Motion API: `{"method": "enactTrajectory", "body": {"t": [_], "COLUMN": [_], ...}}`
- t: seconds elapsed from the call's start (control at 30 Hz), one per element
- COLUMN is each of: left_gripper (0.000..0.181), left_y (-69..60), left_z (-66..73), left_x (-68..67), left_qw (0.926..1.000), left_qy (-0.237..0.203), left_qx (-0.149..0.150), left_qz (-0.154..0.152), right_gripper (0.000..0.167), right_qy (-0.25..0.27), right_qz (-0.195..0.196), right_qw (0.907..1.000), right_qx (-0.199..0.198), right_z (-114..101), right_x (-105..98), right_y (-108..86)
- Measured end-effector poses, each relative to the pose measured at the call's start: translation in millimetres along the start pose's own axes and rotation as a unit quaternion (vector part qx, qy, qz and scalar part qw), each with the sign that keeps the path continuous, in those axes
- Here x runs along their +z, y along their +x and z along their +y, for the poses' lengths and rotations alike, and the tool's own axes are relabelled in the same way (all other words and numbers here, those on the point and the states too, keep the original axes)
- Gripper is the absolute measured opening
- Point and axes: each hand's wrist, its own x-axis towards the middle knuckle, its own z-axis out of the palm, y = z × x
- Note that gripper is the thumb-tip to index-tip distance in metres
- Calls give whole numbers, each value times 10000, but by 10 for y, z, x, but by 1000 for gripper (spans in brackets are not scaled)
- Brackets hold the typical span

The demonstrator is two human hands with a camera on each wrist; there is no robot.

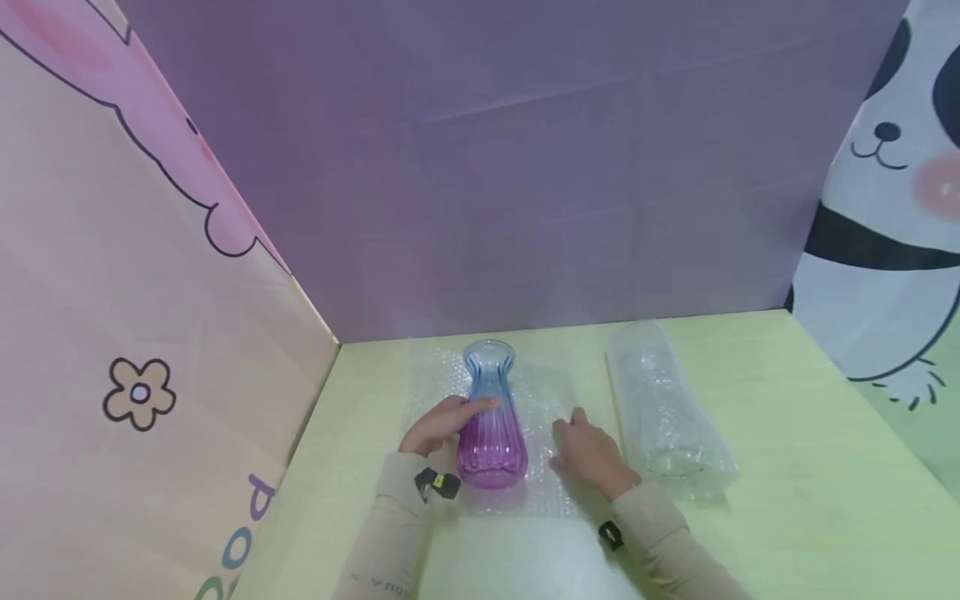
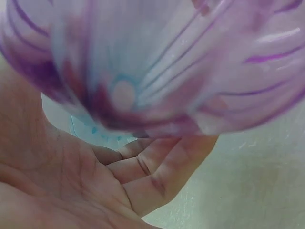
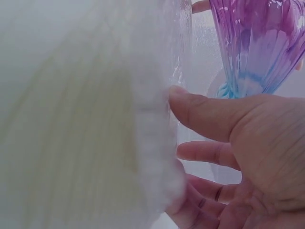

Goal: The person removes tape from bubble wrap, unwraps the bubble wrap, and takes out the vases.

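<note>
A fluted glass vase, blue at the flared mouth and purple-pink at the rounded base (image 1: 491,442), is over a clear sheet of bubble wrap (image 1: 543,471) on a pale yellow-green tabletop (image 1: 795,450). Its mouth points toward the purple back wall (image 1: 487,167) and its base toward the person. Whether its whole side rests on the sheet or is held slightly off it, I cannot tell.

The left hand (image 1: 444,421) grips the vase partway up its body, thumb across the top; the left wrist view shows the fingers bent beneath the glass. The right hand (image 1: 594,457) is partly closed at the sheet's right side: in the right wrist view the thumb and fingers pinch a raised edge of the plastic, a small space away from the vase.

To the right lies 1 bundle of clear bubble wrap around a glass-like object (image 1: 667,417), apart from the vase.

The step in hand appears to be the start of wrapping: 1 hand steadies the vase while the other lifts the sheet's edge. The next move seems to call for drawing that edge up and over the glass, with the left hand keeping the vase from rolling and shifting its fingers clear as the plastic comes across.
</note>
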Motion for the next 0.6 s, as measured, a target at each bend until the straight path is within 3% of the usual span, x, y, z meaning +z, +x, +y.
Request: {"method": "enactTrajectory", "body": {"t": [0.6], "left_gripper": [81], "left_y": [-35], "left_z": [12], "left_x": [-56], "left_qw": [9998], "left_qy": [-199], "left_qx": [-24], "left_qz": [68], "right_gripper": [40], "right_qy": [-2], "right_qz": [76], "right_qw": [9999], "right_qx": [-76], "right_z": [22], "right_x": [22], "right_y": [-9]}}
